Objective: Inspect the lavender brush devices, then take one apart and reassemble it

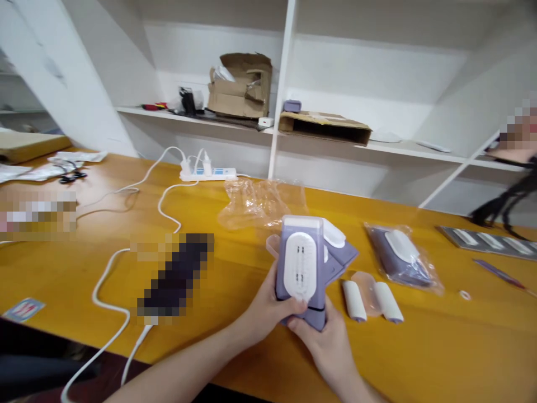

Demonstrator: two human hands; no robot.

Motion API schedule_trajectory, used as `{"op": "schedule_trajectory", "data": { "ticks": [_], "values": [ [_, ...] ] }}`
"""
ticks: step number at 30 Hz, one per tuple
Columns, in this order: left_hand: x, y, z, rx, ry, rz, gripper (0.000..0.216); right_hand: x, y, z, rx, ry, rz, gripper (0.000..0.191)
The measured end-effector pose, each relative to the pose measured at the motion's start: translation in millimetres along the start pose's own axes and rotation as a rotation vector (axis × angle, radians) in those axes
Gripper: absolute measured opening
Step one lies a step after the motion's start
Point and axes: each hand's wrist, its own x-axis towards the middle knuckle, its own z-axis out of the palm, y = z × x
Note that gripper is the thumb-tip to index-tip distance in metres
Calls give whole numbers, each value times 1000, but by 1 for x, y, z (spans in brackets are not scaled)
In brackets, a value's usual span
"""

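Note:
A lavender box with a white oval panel is held upright over the table, between both hands. My left hand grips its left side, the thumb across the lower front. At the lower right edge, my right hand is closed around it, thumb at the bottom. The panel carries small black marks, and a dark line crosses the box near its base. Behind it lie lavender flat pieces with a white rounded part, partly hidden. To the right are two white rollers beside a translucent pinkish piece.
A plastic-wrapped lavender item, small white ring and grey tray lie right. Clear plastic film and a power strip are behind. White cables and a pixelated dark object lie left. Shelves hold cartons.

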Motion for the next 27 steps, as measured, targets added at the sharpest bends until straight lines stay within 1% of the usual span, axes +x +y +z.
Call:
{"op": "schedule_trajectory", "data": {
  "ticks": [3,5,7,8,10,12,13,14,15,16,17,19,20,21,22,24,27],
  "values": [
    [0,8,0,51,-80,77,79,1,1,-1,35,14,-8,34],
    [-6,16,-2,169,-64,154,76,1,4,-1,54,30,-7,34],
    [-16,25,-6,368,57,246,66,1,7,-2,43,18,-13,36],
    [-21,28,-10,452,140,286,60,2,9,-2,35,9,-15,36],
    [-27,32,-18,566,290,362,51,3,11,-2,30,10,-2,39],
    [-25,34,-25,587,423,447,44,4,12,-3,38,17,15,41],
    [-21,35,-28,569,472,465,42,4,11,-3,38,10,21,42],
    [-16,36,-30,547,496,460,41,5,10,-3,39,-2,23,42],
    [-11,37,-30,510,501,414,40,5,9,-3,44,-16,22,42],
    [-5,38,-29,449,475,340,40,5,8,-3,56,-29,20,43],
    [0,39,-28,360,387,255,41,5,7,-3,77,-36,18,44],
    [5,36,-23,172,143,77,45,5,6,-2,137,-47,14,47],
    [6,33,-22,92,18,11,49,4,6,-2,167,-57,13,48],
    [5,29,-21,34,-83,-56,54,4,7,-1,194,-69,13,49],
    [3,25,-21,6,-142,-112,59,3,7,-1,216,-82,11,51],
    [-1,15,-22,-27,-146,-157,68,2,9,0,241,-109,7,54],
    [-6,7,-26,-36,-169,-126,78,1,8,1,238,-143,5,55]
  ]
}}
